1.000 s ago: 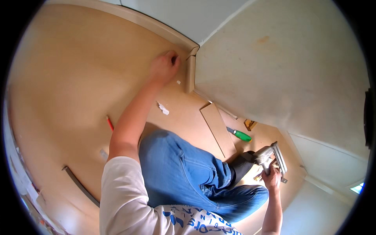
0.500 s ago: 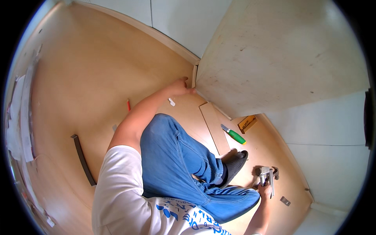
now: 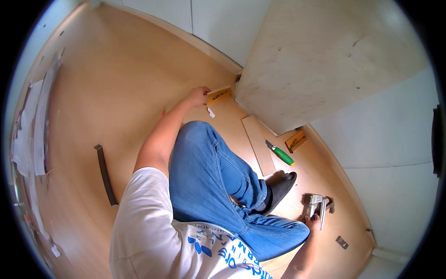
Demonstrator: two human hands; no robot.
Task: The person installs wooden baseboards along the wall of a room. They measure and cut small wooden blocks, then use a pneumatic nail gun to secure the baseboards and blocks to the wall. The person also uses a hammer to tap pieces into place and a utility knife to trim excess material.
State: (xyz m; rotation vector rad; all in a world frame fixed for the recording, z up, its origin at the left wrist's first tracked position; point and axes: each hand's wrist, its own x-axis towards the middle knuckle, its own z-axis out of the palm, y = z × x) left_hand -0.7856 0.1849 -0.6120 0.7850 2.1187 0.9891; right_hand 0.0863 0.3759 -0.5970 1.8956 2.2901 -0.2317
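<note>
My left hand (image 3: 199,96) pinches the end of a short wooden trim piece (image 3: 219,96), whose yellow printed side shows, near the corner where the walls meet the floor. Just below this piece lies a small white scrap (image 3: 211,112). Over at the lower right, my right hand (image 3: 314,223) is closed on the handle of a silver nail gun (image 3: 315,201) resting on the floor. Its grip is partly hidden by my fingers. Against the gun's far side is the dark head of a hammer (image 3: 330,205).
A flat board (image 3: 258,146) lies before my foot, with a green-handled saw (image 3: 281,154) beside it. Another yellow-sided trim piece (image 3: 296,141) leans by the wall. A dark strip (image 3: 106,176) and a red pencil (image 3: 163,112) lie left; a small metal piece (image 3: 342,242) lies right.
My left hand has moved left, drawing the trim piece out of the corner so that its yellow side shows. My right hand stays on the nail gun. The view has shifted slightly.
</note>
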